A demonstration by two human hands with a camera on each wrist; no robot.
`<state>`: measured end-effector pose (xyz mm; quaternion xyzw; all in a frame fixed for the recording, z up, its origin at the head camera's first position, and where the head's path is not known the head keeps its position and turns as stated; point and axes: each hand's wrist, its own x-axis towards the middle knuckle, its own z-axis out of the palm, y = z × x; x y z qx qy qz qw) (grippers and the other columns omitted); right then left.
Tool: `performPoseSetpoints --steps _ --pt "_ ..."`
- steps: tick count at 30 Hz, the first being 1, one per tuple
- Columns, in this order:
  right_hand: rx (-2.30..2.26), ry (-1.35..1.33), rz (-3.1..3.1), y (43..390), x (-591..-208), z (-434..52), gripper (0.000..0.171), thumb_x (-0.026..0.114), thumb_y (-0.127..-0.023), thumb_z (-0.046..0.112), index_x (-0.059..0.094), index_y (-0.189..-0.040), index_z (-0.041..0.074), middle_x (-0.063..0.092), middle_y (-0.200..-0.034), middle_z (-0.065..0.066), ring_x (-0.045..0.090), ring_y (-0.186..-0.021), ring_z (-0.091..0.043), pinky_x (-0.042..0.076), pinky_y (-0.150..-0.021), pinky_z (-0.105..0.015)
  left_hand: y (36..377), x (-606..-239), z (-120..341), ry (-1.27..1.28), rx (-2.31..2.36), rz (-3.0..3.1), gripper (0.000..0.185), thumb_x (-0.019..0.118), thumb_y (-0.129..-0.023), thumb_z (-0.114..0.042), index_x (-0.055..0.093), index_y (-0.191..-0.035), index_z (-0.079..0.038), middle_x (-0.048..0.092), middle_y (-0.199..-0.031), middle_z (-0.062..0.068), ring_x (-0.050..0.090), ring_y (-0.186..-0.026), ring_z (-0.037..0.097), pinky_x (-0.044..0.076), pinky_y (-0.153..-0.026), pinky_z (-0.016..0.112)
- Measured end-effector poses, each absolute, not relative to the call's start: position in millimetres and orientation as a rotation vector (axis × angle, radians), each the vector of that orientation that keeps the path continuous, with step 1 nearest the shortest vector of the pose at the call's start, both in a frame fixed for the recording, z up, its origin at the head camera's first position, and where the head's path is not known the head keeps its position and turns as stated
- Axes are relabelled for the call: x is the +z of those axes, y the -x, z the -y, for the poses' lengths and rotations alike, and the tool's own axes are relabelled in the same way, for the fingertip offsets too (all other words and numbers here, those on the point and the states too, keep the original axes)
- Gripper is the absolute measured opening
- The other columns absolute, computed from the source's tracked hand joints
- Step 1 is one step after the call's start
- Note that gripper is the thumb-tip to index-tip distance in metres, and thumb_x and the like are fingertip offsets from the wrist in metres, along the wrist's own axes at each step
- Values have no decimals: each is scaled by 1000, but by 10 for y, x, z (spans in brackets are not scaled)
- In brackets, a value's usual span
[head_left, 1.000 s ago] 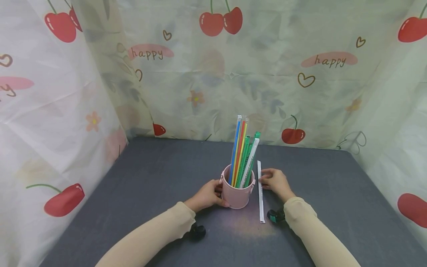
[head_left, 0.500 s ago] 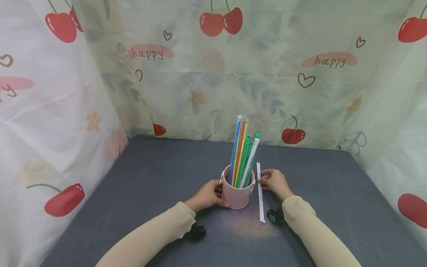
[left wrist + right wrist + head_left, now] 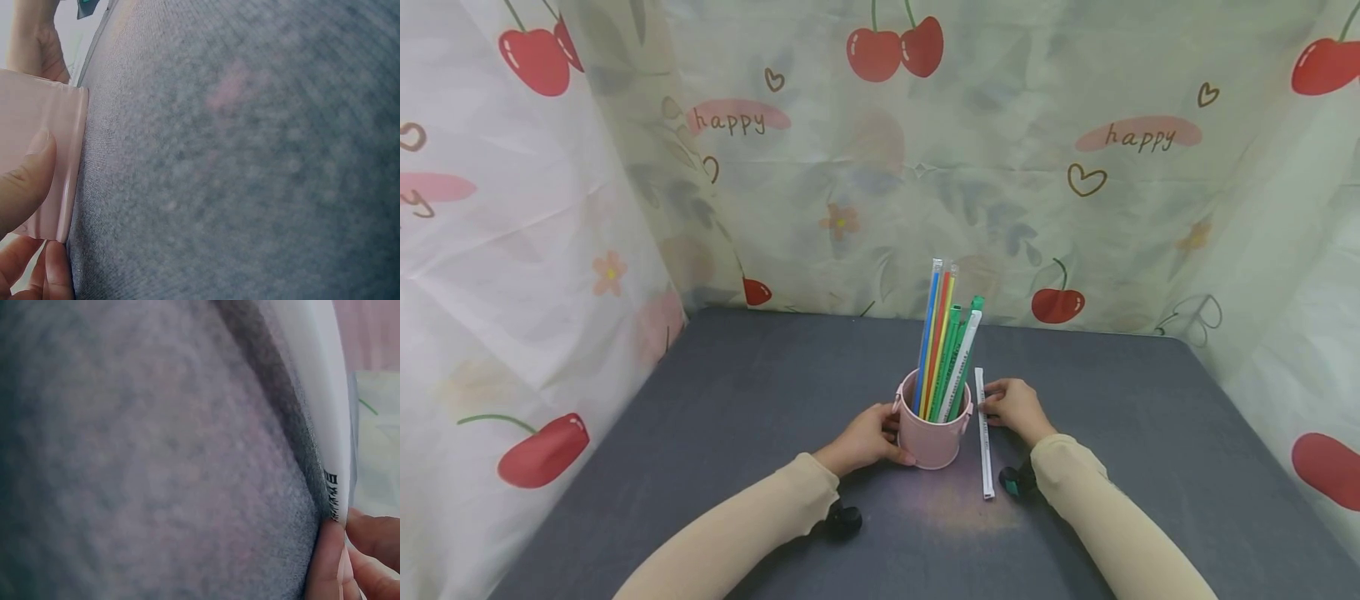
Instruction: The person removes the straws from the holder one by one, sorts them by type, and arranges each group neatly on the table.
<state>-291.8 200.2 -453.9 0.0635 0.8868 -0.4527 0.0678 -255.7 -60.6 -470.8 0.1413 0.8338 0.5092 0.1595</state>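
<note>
Near the middle of the table, in the head view, stands a small pink bucket [image 3: 931, 448] with side handles. My left hand [image 3: 863, 438] holds its left side; in the left wrist view the thumb [image 3: 39, 165] lies on the wall and fingertips touch the base. Several wrapped straws [image 3: 942, 358] lean in it: blue, red, yellow, green and white. Just right of the bucket, my right hand [image 3: 1017, 408] pinches a white wrapped straw [image 3: 986, 458] partway along. Printed letters show on that straw [image 3: 328, 419] in the right wrist view, with fingertips and thumb closed on it.
A dark grey table [image 3: 775, 375] lies under everything. Curtains [image 3: 925, 208] with cherries and the word happy stand behind it and at both sides. Black wrist cameras [image 3: 842, 522] hang below both cuffs.
My right hand and the white straw have shifted slightly to the left, toward the bucket; the straw's far end has come a little nearer. The left hand and bucket have stayed put.
</note>
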Motion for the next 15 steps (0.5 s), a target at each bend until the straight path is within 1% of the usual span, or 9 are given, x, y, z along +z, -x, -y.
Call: performPoseSetpoints --steps 15 --pt "-1327 -177 -2706 2935 -4538 -1987 40 68 -83 -3 58 -121 -10 68 -90 -18 67 -71 -16 59 -66 -32 2540 -4684 605 -402 1451 -2382 71 89 -67 -10 55 -130 -4 60 -118 11 59 -107 25 51 -95 43"
